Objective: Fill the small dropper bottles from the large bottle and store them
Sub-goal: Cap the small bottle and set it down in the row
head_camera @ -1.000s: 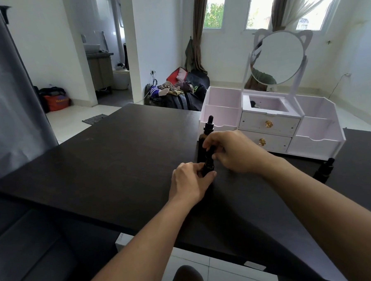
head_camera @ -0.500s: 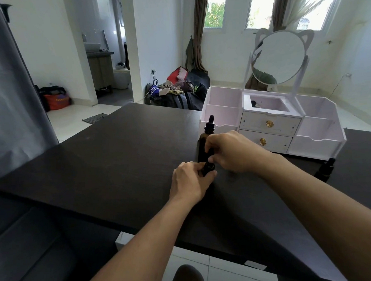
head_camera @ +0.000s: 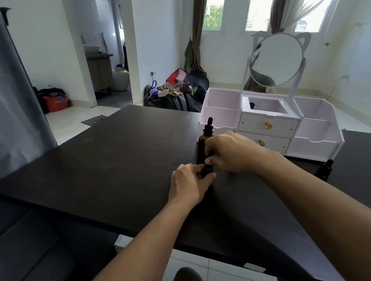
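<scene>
A small dark dropper bottle (head_camera: 207, 170) stands on the black table (head_camera: 117, 161), gripped by my left hand (head_camera: 190, 184). My right hand (head_camera: 230, 153) pinches the bottle's cap from above, thumb and fingers curled round it. Just behind stands the large amber bottle (head_camera: 202, 148) with its black dropper top, partly hidden by my right hand. Another small dark dropper bottle (head_camera: 324, 169) stands at the right, past my right forearm.
A white organiser (head_camera: 315, 142) with open compartments, two drawers with gold knobs and a round cat-ear mirror stands at the back right of the table. Bags and clothes lie on the floor beyond. A grey curtain hangs at the left.
My right hand has shifted slightly on the small bottle's cap. My left hand has kept its grip on the bottle, and the bottles have stayed in place.
</scene>
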